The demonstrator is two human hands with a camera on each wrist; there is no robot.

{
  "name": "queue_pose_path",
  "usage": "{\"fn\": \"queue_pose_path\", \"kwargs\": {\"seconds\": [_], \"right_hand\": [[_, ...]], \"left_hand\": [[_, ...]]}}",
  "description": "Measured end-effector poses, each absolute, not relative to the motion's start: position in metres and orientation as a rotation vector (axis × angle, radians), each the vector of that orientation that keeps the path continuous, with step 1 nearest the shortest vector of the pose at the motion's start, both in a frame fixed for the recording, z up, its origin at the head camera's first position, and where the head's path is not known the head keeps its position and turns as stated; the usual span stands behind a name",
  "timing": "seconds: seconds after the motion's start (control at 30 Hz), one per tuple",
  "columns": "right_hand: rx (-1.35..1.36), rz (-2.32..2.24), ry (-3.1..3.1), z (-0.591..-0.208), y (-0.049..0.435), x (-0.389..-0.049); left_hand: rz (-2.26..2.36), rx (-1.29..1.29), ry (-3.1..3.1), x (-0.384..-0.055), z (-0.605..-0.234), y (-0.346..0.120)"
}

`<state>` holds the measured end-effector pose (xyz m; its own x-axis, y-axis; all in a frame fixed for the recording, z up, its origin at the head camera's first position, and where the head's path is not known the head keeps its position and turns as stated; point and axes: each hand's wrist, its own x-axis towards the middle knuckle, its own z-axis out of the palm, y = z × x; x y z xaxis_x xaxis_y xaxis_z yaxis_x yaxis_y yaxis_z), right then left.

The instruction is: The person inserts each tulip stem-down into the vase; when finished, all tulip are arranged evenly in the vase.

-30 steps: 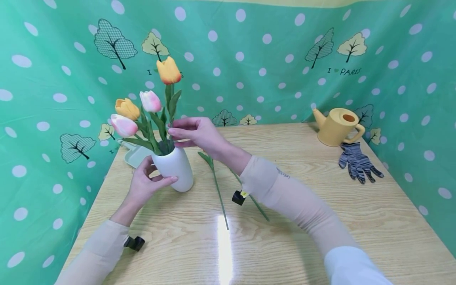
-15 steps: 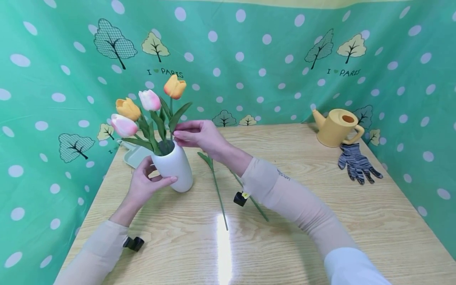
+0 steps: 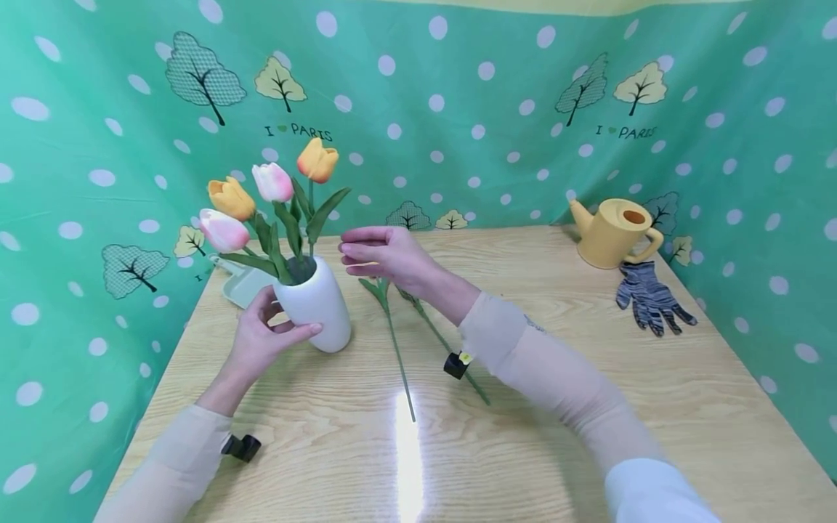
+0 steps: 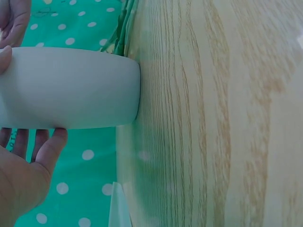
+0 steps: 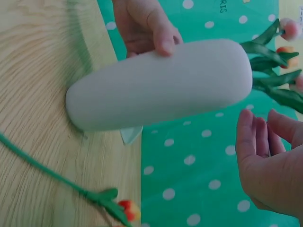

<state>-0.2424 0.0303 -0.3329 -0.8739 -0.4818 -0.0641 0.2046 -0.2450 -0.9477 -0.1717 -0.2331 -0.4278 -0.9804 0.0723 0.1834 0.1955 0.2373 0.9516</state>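
Observation:
My left hand grips a white vase round its side, the thumb across the near face. The vase leans a little, its base at the table. Out of its mouth rise several tulips: two pink-and-white, with one pink tulip lowest, a yellow-orange tulip, and an orange tulip tallest at the right. My right hand hovers just right of the vase mouth, holding nothing, fingers loosely extended and apart from the stems. The right wrist view shows the gap between its fingertips and the vase.
Two more green tulip stems lie on the wooden table, one stem left of the other stem, partly below my right arm. Behind the vase is a pale green dustpan. A yellow watering can and a grey knit glove are at the far right.
The orange tulip has sunk lower into the vase and now stands by itself. My right hand has let go of its stem and drawn back to the right. The left hand keeps its hold.

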Motion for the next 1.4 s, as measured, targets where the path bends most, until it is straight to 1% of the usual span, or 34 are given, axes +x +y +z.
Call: {"fn": "queue_pose_path", "kwargs": {"seconds": [0.17, 0.47, 0.7, 0.87, 1.0, 1.2, 1.4], "right_hand": [[-0.348, -2.069, 1.719, -0.348, 0.06, -0.249], [-0.239, -1.815, 1.888, -0.4, 0.129, -0.251], [-0.282, -1.502, 1.966, -0.435, 0.152, -0.261], [-0.203, -1.457, 1.93, -0.448, 0.165, -0.267], [-0.182, -1.425, 1.967, -0.451, 0.167, -0.266], [-0.209, -1.397, 1.991, -0.458, 0.151, -0.262], [-0.235, -1.298, 2.119, -0.458, 0.135, -0.253]], "left_hand": [[-1.854, -0.253, -2.394, -0.171, -0.426, -0.235], [-1.888, -0.252, -2.382, -0.171, -0.426, -0.234], [-1.862, -0.261, -2.384, -0.173, -0.424, -0.237], [-1.918, -0.267, -2.368, -0.183, -0.427, -0.225], [-1.932, -0.269, -2.371, -0.184, -0.429, -0.22], [-1.89, -0.251, -2.384, -0.175, -0.427, -0.23], [-1.9, -0.214, -2.391, -0.168, -0.425, -0.233]]}}
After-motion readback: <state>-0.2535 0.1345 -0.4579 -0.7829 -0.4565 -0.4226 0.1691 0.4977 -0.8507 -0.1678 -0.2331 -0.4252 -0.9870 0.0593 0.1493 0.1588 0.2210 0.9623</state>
